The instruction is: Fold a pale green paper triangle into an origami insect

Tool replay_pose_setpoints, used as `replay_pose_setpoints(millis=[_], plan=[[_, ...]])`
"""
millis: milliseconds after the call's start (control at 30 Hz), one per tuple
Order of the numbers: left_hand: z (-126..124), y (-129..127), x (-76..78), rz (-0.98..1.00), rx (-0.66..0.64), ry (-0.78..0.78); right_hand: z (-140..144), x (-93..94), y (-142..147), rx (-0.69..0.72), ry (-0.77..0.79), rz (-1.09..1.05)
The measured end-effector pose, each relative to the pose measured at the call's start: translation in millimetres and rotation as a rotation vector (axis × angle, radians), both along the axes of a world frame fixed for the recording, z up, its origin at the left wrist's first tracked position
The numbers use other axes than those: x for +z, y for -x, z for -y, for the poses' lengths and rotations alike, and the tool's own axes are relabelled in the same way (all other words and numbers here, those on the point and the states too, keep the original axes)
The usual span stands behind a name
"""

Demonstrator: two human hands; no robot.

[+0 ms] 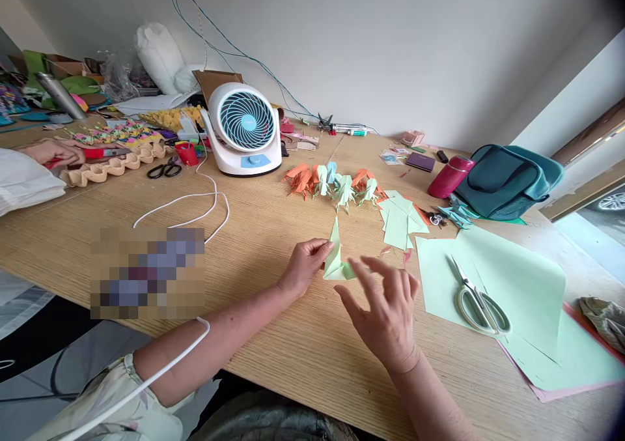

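A half-folded pale green paper piece (336, 258) stands on the wooden table (273, 232), one point sticking up. My left hand (305, 265) pinches its left side between thumb and fingers. My right hand (385, 311) hovers just to its right, fingers spread, fingertips close to the paper's lower right flap and holding nothing. Behind the piece lies a row of finished orange and green folded figures (336, 184), and a small stack of cut green squares (400, 219) lies to their right.
Large green sheets (517, 284) with white-handled scissors (478, 301) lie at the right. A white desk fan (245, 128) with its cord stands at the back, a teal bag (508, 180) and red bottle (449, 175) far right. Another person's hand (51, 152) works at far left near black scissors (165, 169).
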State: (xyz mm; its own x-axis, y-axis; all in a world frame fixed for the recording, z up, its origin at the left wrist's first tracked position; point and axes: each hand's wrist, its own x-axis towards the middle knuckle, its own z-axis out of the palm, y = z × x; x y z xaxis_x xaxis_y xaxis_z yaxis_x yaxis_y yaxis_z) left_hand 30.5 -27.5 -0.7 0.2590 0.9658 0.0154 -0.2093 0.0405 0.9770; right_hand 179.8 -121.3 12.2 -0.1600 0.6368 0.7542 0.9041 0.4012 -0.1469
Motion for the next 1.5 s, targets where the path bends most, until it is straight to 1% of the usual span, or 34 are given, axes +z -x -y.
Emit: replay_pose_setpoints(millis=[100, 167, 233, 333, 500, 567, 633, 700, 767, 867, 967, 1067, 1133, 1267, 1400, 1500], plan=[[-0.4, -0.9, 0.0, 0.068, 0.000, 0.056, -5.2, -7.1, -1.8, -0.014, 0.027, -0.224], [-0.9, -1.3, -0.2, 0.094, 0.006, 0.076, -8.8, -12.1, -3.5, 0.027, 0.098, -0.279], [-1.1, -1.6, 0.0, 0.120, -0.002, 0.095, -10.6, -15.5, -3.4, 0.104, 0.160, -0.214], [0.5, -1.7, 1.1, 0.167, -0.023, 0.121, -11.1, -16.4, 0.0, 0.185, 0.171, -0.034], [8.2, -2.3, 2.9, 0.213, -0.085, 0.219, -12.8, -16.7, 1.8, 0.116, 0.051, 0.102], [11.3, -2.9, 2.6, 0.211, -0.104, 0.252, -13.7, -17.7, -0.1, 0.139, 0.033, 0.120], [13.6, -3.6, 2.3, 0.196, -0.120, 0.266, -14.3, -17.5, -2.1, 0.156, 0.056, 0.103], [14.9, -4.5, 2.5, 0.176, -0.131, 0.233, -14.5, -15.7, -3.2, 0.130, 0.081, 0.097], [15.5, -5.4, 3.0, 0.148, -0.127, 0.164, -14.5, -13.3, -3.7, 0.105, 0.105, 0.139], [16.1, -6.6, 3.2, 0.092, -0.082, 0.097, -14.3, -11.7, -4.5, 0.130, 0.129, 0.171], [17.0, -7.0, 2.0, 0.055, -0.078, 0.100, -14.0, -13.5, -6.1, 0.166, 0.137, 0.053], [17.5, -6.2, 0.8, 0.023, -0.113, 0.114, -13.6, -15.6, -7.6, 0.176, 0.156, -0.127], [17.5, -5.3, 0.5, 0.005, -0.123, 0.096, -13.9, -15.8, -7.7, 0.196, 0.186, -0.251], [17.7, -3.6, 2.7, -0.013, -0.154, 0.028, -16.3, -14.5, -6.7, 0.224, 0.221, -0.482], [21.1, -1.9, 8.7, -0.025, -0.188, -0.075, -19.0, -14.9, -7.6, 0.199, 0.242, -0.591], [25.1, -1.2, 12.8, -0.038, -0.200, -0.155, -19.7, -17.3, -9.9, 0.170, 0.323, -0.688]])
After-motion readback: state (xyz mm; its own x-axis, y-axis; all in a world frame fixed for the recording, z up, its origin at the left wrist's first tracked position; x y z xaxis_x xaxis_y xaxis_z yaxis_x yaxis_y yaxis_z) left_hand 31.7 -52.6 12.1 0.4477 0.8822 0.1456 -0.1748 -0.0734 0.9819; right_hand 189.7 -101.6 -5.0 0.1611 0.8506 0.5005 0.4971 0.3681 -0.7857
